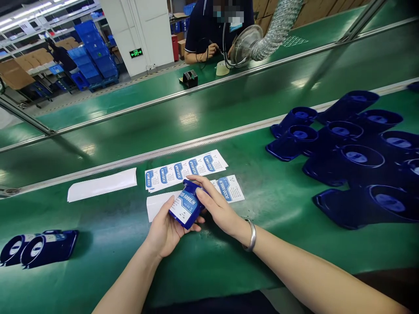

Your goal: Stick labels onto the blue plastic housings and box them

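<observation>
Between my two hands is a dark blue plastic housing (197, 211) with a white-and-blue label (183, 206) on its upper face. My left hand (165, 233) grips it from the left and below, thumb on the label's edge. My right hand (218, 208) is closed on its right side, fingers over the top end and thumb near the label. Just beyond lie a strip of printed labels (193, 168) and a shorter label strip (233, 188), partly behind my right hand. A blank white backing sheet (157, 206) is partly covered by the housing.
Several dark blue housings (356, 159) stand at the right; labelled housings (49, 248) stand at the left. White backing paper (102, 184) lies on the green bench (111, 270). Beyond a metal rail (137, 113), a person (199, 30) works near an extraction hose (278, 30).
</observation>
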`<action>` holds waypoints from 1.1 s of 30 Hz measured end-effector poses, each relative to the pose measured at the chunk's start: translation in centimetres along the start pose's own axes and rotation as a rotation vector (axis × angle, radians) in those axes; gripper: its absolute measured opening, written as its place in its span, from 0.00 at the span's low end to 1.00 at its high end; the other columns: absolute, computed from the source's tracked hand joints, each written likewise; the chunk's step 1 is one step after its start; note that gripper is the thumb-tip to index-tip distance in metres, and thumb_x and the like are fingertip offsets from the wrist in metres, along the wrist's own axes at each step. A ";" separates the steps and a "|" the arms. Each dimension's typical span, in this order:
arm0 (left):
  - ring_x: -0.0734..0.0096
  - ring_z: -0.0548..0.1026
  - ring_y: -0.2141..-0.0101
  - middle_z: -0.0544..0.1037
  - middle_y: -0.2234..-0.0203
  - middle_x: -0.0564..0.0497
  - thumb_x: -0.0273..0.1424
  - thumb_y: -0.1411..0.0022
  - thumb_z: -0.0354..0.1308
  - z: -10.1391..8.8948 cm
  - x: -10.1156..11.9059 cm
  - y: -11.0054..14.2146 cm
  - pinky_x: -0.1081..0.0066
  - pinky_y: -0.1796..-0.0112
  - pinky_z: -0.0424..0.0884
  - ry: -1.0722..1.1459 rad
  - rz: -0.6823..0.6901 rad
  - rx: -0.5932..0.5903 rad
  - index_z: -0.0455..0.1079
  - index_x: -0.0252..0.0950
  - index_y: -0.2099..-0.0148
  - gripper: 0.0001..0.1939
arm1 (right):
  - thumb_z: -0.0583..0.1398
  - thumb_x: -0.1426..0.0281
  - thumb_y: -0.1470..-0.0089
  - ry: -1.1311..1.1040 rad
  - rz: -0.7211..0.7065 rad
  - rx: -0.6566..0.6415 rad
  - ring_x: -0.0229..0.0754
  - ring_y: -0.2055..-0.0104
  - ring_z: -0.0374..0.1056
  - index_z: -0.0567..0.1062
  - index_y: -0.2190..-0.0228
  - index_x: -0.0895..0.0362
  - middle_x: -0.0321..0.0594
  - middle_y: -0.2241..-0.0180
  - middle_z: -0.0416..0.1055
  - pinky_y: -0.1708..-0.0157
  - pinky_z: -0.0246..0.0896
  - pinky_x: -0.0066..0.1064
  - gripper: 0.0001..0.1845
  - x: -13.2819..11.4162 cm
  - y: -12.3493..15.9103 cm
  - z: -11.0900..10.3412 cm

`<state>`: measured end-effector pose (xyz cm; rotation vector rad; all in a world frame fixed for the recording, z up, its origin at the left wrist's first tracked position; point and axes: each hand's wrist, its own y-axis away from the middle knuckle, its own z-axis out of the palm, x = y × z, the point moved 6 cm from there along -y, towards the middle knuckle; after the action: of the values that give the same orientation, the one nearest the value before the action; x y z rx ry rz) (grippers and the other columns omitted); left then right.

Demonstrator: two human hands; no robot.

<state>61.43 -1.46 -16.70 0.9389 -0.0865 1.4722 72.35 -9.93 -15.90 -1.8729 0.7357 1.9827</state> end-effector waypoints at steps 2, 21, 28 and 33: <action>0.51 0.81 0.61 0.80 0.57 0.35 0.42 0.27 0.51 -0.2 0.2 -0.1 0.61 0.62 0.78 -0.085 0.032 0.019 0.70 0.27 0.42 0.24 | 0.49 0.41 0.42 0.024 -0.001 0.032 0.24 0.52 0.66 0.62 0.39 0.45 0.38 0.47 0.66 0.56 0.64 0.15 0.36 0.2 -0.1 -0.2; 0.48 0.76 0.49 0.72 0.46 0.37 0.38 0.29 0.57 0.1 0.9 0.3 0.60 0.61 0.80 -0.357 0.062 -0.131 0.63 0.36 0.35 0.25 | 0.52 0.38 0.46 0.027 0.057 -0.040 0.26 0.56 0.66 0.60 0.39 0.43 0.39 0.48 0.63 0.72 0.70 0.14 0.40 -0.6 0.2 0.0; 0.50 0.77 0.50 0.71 0.44 0.36 0.40 0.34 0.64 0.0 0.7 0.3 0.62 0.61 0.80 -0.469 0.058 -0.076 0.61 0.35 0.35 0.30 | 0.51 0.37 0.46 0.040 0.088 -0.071 0.28 0.55 0.65 0.61 0.40 0.40 0.39 0.46 0.62 0.75 0.70 0.16 0.38 -0.2 0.2 0.3; 0.52 0.77 0.50 0.73 0.46 0.39 0.34 0.40 0.70 0.3 0.7 0.4 0.60 0.54 0.79 -0.574 0.103 -0.124 0.58 0.36 0.34 0.37 | 0.52 0.39 0.45 -0.017 0.060 -0.050 0.23 0.61 0.63 0.62 0.40 0.45 0.38 0.50 0.64 0.72 0.66 0.13 0.37 -0.2 -0.2 -0.1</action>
<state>61.33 -1.12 -15.88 1.2436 -0.6460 1.2333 72.56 -9.83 -15.75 -1.8803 0.7519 2.0699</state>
